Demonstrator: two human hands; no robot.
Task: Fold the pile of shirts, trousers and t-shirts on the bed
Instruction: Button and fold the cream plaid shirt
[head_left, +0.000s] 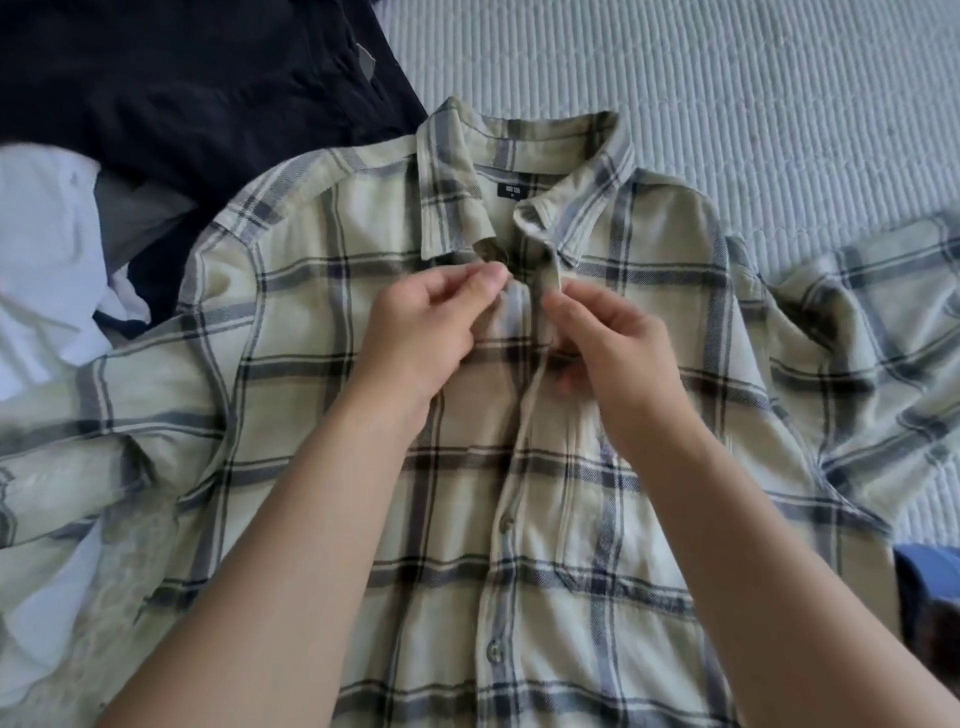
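1. Shirt (519, 467), pale green plaid, lies front-up under both my hands on the bed (753, 104).
2. My left hand (415, 332) pinches the placket below the collar.
3. My right hand (613, 348) pinches the opposite placket edge, just beside it.
4. Dark garment (182, 93) lies beyond my left hand.

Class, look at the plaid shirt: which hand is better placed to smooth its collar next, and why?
Probably the left hand: it pinches the placket just below the plaid shirt's collar; the right hand sits lower.

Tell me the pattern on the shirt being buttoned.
Plaid shirt: pale green with grey-blue, dark and white stripes, seen in the head view.
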